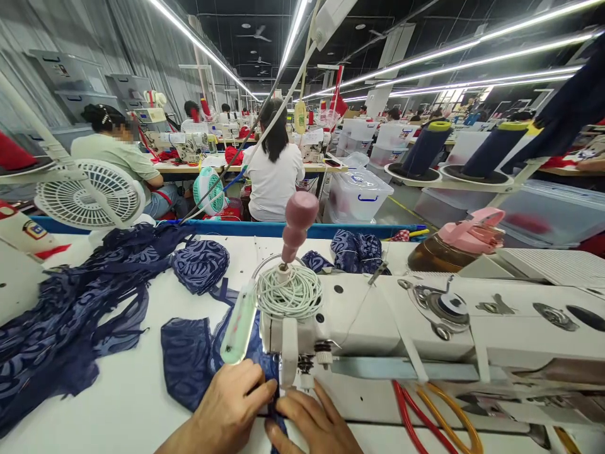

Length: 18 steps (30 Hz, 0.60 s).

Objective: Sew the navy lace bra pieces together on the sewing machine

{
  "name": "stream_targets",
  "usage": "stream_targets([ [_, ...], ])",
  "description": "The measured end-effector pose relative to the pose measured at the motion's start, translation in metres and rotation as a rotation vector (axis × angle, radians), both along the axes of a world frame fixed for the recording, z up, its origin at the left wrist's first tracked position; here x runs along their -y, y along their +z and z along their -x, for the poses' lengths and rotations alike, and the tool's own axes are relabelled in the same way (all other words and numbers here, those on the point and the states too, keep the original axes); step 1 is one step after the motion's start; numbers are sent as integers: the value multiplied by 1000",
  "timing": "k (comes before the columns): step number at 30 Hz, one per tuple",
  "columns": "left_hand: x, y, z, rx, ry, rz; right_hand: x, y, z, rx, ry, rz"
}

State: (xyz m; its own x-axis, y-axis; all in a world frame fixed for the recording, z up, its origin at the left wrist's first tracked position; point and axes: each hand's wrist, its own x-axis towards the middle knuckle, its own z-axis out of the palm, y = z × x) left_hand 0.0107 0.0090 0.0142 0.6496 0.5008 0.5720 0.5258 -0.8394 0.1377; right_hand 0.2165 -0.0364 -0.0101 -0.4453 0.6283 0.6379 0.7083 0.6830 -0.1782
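My left hand (231,400) is closed, fingers bent and pressed together, on navy lace fabric (267,362) just left of the sewing machine's (368,318) needle area. Beside it, my right hand (314,419) lies with spread fingers at the fabric's edge, under the machine head. A narrow navy part of the cloth runs between the two hands. The needle and presser foot are hidden behind the machine head. Sewn navy cup-shaped pieces (186,359) spread out to the left of my left hand.
Navy lace pieces (80,302) are heaped at left, near a white fan (89,192). Red-handled scissors (411,416) and a yellow handle (454,416) lie at right. A pink-lidded bottle (456,243) stands behind the machine. Ahead, people sit at other machines.
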Motion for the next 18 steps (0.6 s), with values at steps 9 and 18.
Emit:
stream_targets([
  [9, 6, -8, -1, 45, 21, -3, 0, -4, 0, 24, 77, -168],
  [18, 3, -2, 10, 50, 79, 2, -2, 1, -1, 5, 24, -33],
])
